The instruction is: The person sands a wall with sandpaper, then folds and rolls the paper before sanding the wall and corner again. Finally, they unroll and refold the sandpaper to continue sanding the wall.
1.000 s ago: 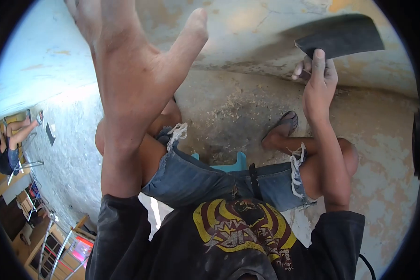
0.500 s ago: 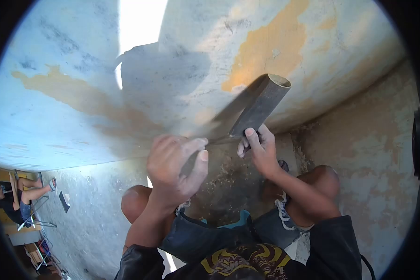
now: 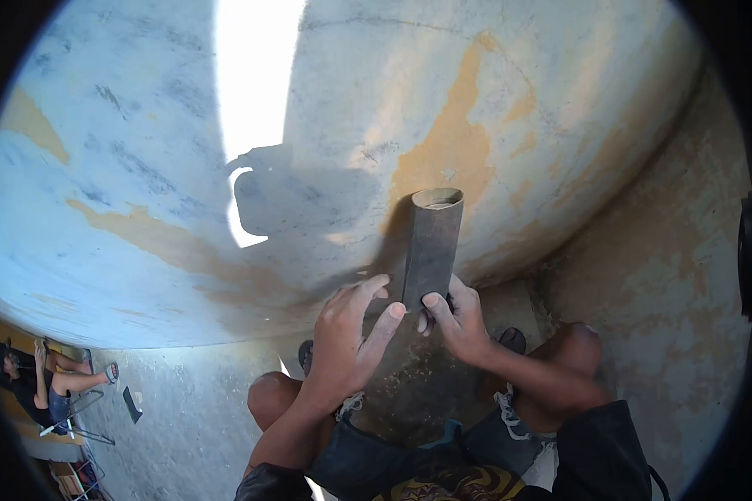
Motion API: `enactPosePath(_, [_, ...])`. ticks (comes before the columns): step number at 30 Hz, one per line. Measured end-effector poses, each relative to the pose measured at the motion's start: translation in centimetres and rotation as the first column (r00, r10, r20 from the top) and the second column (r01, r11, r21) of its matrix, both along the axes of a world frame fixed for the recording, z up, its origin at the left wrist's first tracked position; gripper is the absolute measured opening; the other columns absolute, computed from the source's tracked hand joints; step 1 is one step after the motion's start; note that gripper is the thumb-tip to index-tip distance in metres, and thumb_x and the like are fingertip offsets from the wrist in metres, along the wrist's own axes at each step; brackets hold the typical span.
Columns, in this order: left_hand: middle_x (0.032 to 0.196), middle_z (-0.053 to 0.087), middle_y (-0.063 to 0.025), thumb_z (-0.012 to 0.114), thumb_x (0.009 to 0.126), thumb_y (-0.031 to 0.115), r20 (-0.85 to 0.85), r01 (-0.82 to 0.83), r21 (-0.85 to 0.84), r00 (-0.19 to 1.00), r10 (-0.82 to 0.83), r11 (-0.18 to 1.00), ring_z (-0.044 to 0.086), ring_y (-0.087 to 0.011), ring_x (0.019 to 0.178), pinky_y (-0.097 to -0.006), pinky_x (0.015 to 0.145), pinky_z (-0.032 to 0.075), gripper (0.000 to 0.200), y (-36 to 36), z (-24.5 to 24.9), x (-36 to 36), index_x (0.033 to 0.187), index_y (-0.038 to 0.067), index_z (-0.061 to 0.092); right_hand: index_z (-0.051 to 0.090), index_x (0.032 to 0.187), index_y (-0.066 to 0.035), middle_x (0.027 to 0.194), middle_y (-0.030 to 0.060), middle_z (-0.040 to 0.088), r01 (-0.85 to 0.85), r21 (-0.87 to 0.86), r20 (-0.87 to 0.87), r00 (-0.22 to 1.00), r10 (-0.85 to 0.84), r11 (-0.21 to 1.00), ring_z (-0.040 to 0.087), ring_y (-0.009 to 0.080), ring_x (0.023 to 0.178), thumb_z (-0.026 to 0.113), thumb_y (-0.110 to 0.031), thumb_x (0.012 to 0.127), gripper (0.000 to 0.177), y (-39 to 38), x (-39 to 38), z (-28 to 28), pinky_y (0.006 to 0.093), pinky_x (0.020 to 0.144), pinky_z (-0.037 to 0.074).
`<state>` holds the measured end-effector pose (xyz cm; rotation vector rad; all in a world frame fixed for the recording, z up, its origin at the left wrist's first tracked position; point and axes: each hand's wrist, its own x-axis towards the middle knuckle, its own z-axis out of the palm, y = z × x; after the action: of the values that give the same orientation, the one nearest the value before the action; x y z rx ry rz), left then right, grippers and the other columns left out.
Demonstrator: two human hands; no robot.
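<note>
A dark rolled sheet [image 3: 432,255], forming a flattened tube with a pale tan inner side, stands nearly upright in front of the wall. My right hand [image 3: 459,324] grips its lower end, with the thumb on the near face and fingers behind. Just left of the tube's lower end is my left hand [image 3: 355,334], its thumb and fingers apart and nothing between them. Pale dust coats the fingertips of both hands.
The pale blue wall [image 3: 326,108] with ochre patches fills the upper view. Below lies the grey floor [image 3: 192,409]. At the far left a person [image 3: 38,384] sits on a metal-framed chair, near a dark flat piece [image 3: 132,404] on the floor. Shelving stands at the lower left.
The tube has moved left and down and turned more upright, with my right hand still on it. My left hand has moved right and down, closer to the tube. The camera view has shifted.
</note>
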<state>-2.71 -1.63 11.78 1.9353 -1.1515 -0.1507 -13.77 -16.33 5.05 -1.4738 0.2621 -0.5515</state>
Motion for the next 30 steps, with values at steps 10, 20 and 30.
enactPosePath(10, [0.094,0.070,-0.0140,0.064,0.098,0.021,-0.540,0.070,-0.022,0.839,-0.071,0.997,0.064,-0.0164,0.085,-0.0322,0.078,0.050,0.029,1.1,0.0,-0.2,0.111,-0.005,0.063,0.048,0.133,0.002,0.079,0.0175,0.064,-0.305,-0.105,-0.218,0.936,0.278,0.946,0.065,0.0270,0.067,0.051,-0.037,0.104,0.048,1.2,-1.4,0.6,0.0394,0.065,0.051])
enactPosePath(20, [0.092,0.068,-0.0058,0.058,0.102,0.021,-0.443,0.118,-0.043,0.888,-0.125,0.992,0.058,-0.0092,0.084,-0.0281,0.077,0.049,0.029,1.2,3.0,-0.4,0.110,-0.005,0.065,0.035,0.147,0.001,0.089,0.0284,0.067,-0.577,-0.387,-0.411,0.806,0.426,0.719,0.065,0.0466,0.086,0.052,-0.055,0.099,0.076,-0.4,-1.8,5.1,0.0510,0.079,0.049])
enactPosePath(30, [0.103,0.066,-0.0039,0.055,0.104,0.025,-0.530,0.177,-0.191,0.809,-0.253,0.965,0.057,-0.0104,0.095,-0.0273,0.085,0.046,0.035,2.5,0.8,-0.5,0.116,-0.006,0.064,0.048,0.129,0.008,0.074,0.0275,0.064,-0.365,-0.691,-0.200,0.926,0.320,0.624,0.065,0.0473,0.077,0.060,-0.058,0.093,0.077,-0.6,-3.2,4.6,0.0492,0.069,0.052])
